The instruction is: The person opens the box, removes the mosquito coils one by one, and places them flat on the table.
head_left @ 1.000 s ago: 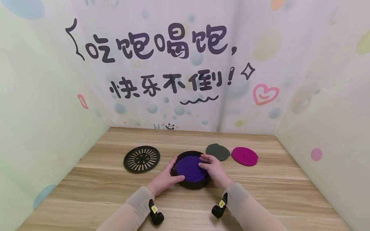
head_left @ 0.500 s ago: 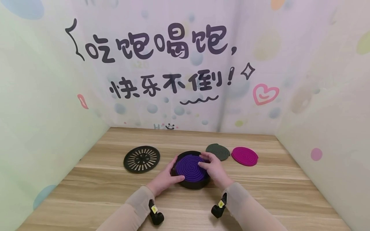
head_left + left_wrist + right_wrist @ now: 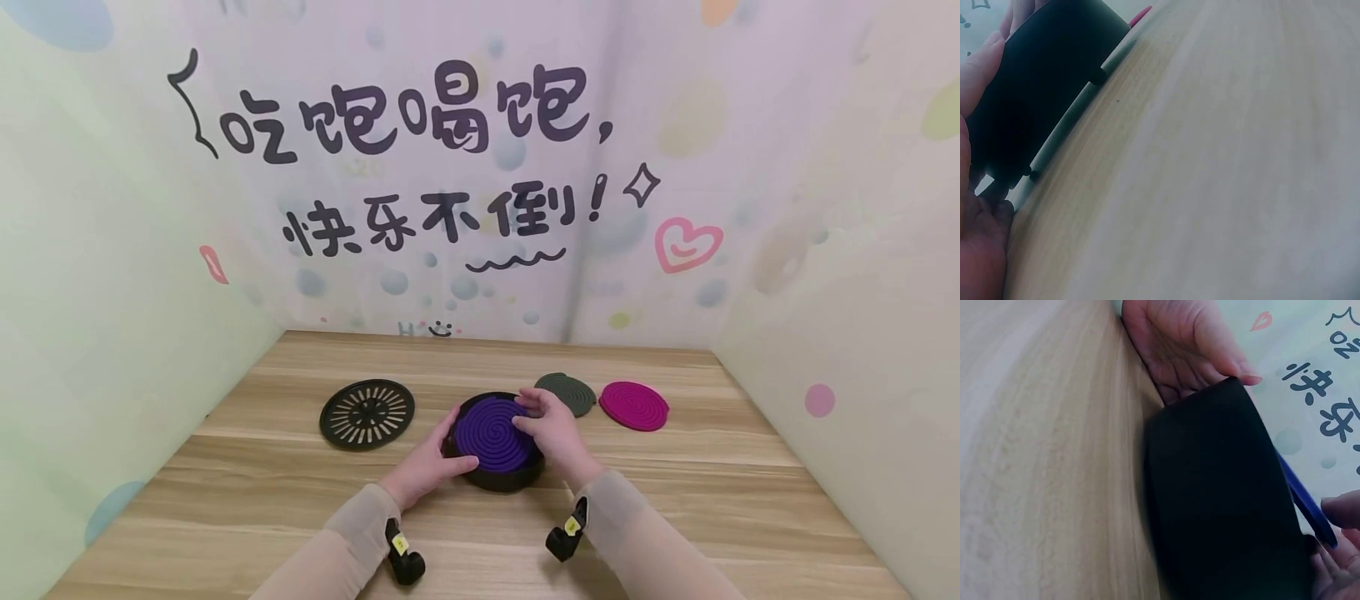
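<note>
A purple mosquito coil [image 3: 491,435] lies tilted at the mouth of a round black coil holder [image 3: 506,481]. My left hand [image 3: 426,468] grips the holder's left side, its thumb over the near rim. My right hand [image 3: 553,429] pinches the coil's right edge between thumb and fingers. In the right wrist view the edge of the purple coil [image 3: 1305,500] sticks out past the rim, between the right thumb [image 3: 1342,511] and fingers. The holder's dark wall [image 3: 1047,75] fills the upper left of the left wrist view, above small feet.
A black slotted lid [image 3: 367,414] lies on the wooden table [image 3: 480,542] to the left. Behind the right hand are a dark green coil [image 3: 566,393] and a magenta coil [image 3: 634,406]. Printed curtain walls [image 3: 420,292] enclose the table's back and sides.
My right hand has moved slightly up and left, and the coil's right edge has risen with it. The left hand and the holder keep their place.
</note>
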Available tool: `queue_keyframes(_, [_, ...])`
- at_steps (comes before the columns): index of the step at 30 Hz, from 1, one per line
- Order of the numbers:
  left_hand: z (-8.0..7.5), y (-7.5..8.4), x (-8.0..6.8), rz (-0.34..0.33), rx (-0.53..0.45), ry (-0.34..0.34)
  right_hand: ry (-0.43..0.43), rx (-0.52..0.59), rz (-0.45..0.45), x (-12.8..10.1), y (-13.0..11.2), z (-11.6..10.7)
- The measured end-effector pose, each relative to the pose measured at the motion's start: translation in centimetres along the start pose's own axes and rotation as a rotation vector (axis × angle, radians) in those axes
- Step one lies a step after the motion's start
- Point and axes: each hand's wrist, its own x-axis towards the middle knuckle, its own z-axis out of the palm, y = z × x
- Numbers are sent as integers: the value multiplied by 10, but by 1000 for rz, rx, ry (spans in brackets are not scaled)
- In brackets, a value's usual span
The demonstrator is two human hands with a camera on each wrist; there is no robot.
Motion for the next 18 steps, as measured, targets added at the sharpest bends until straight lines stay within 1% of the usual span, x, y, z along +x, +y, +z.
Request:
queue_keyframes(4, [0,0,0,-1,-4,-1,-5,20,28,0,-2,0])
queue_keyframes(11, [0,2,-1,0,-2,-1,-10,87,66,-1,-1,-1])
queue_keyframes(18, [0,1,0,2,-5,-2,-56,170,112,2,-1,-2])
